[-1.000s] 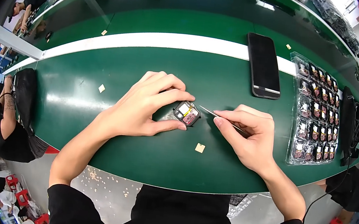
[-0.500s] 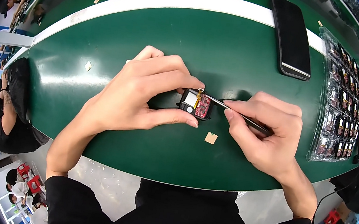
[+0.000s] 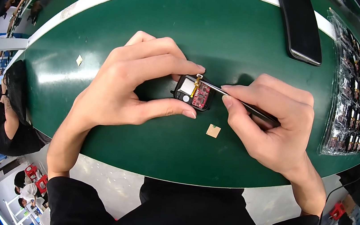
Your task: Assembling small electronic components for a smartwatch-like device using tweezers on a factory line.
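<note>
Between the thumb and fingers of my left hand (image 3: pixel 132 82) is a small black watch-like case (image 3: pixel 203 108), open side up on the green table. Inside it show a red circuit board (image 3: pixel 200 98), a pale rectangular block (image 3: pixel 187 85) and a yellow flex cable (image 3: pixel 196 85) with a white end by my index fingertip. My right hand (image 3: pixel 273 119) grips dark tweezers (image 3: pixel 252 109) like a pen. Their thin metal tip reaches the upper part of the case beside the flex cable. Whether the tip pinches anything is too small to tell.
A small tan square (image 3: pixel 213 131) lies just below the case. A black phone-like slab (image 3: pixel 299 30) lies at the far right, near a clear tray (image 3: pixel 329 146) of several similar electronic units. Another pale chip (image 3: pixel 79 60) lies left. A person in black (image 3: pixel 10 125) sits at left.
The whole view has shifted slightly, so the table things appear displaced. Both hands keep nearly the same pose, with the tweezers' tip still at the upper part of the case.
</note>
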### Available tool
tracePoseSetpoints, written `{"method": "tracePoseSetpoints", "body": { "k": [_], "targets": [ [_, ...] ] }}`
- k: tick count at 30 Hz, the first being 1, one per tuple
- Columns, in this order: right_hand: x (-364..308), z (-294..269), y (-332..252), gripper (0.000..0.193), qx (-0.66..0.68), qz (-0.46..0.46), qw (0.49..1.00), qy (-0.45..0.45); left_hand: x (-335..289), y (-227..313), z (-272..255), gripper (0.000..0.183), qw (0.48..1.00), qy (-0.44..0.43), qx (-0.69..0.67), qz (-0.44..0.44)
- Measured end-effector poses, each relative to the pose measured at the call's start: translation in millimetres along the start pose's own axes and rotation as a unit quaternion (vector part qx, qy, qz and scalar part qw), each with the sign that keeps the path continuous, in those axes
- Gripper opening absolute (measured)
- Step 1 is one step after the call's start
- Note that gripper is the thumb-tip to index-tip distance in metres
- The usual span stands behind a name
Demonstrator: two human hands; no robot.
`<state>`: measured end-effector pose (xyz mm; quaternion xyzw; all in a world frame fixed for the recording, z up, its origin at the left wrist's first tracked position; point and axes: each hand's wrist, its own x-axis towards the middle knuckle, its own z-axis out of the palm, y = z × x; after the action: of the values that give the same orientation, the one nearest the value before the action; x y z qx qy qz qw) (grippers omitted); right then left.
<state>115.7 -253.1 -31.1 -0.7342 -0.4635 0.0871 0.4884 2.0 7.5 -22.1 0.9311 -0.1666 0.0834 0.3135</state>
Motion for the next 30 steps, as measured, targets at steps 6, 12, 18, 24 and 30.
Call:
{"method": "tracePoseSetpoints", "body": {
  "k": [6, 12, 18, 24, 30],
  "targets": [
    [-2.3, -1.8, 0.8, 0.024, -0.088, -0.072, 0.993, 0.025, 2.1, -0.4, 1.2, 0.065, 1.000, 0.008, -0.007, -0.013],
    [-3.6, 3.6, 6.5, 0.031, -0.125, -0.130, 0.983, 0.047, 1.5, -0.1, 0.5, 0.062, 1.000, 0.009, -0.006, -0.013],
    [-1.6, 5.1, 5.0, 0.029, -0.118, -0.126, 0.984, 0.045, 2.7, -1.7, 0.4, 0.061, 1.000, 0.003, -0.014, -0.009],
    [-1.2, -0.2, 2.3, 0.022, -0.044, -0.055, 0.998, 0.005, 0.5, -9.0, -5.4, 0.063, 0.998, -0.029, -0.046, -0.008],
    [-1.3, -1.8, 1.8, 0.018, -0.008, -0.017, 1.000, -0.005, 2.0, -8.5, -6.5, 0.063, 0.999, -0.033, -0.039, -0.002]
  ]
}}
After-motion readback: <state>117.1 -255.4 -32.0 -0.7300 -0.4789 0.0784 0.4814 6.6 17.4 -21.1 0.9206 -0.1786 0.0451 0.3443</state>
